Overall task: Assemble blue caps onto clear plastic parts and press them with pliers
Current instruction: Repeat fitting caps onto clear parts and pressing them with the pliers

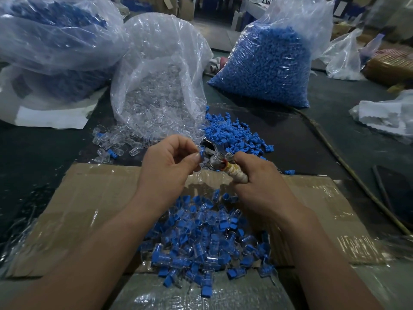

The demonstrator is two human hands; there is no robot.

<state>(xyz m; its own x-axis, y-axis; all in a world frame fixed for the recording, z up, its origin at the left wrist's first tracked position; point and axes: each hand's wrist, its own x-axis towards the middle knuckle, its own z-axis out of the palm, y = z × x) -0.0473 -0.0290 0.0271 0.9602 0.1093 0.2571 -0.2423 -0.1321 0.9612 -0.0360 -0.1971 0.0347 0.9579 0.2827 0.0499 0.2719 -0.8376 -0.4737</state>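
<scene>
Your left hand [169, 162] pinches a small clear plastic part with blue cap [201, 152] just beside the cream-handled metal pliers [215, 163] gripped in your right hand [257, 175], likely presenting it for pressing.

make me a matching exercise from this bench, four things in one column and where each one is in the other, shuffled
Things
1 pliers
2 small part
3 clear-parts bag
4 finished pile

Places
a heaped on the cardboard
b pinched in the left hand
c on the table behind both hands
d gripped in the right hand

Pairs: 1-d, 2-b, 3-c, 4-a
</scene>
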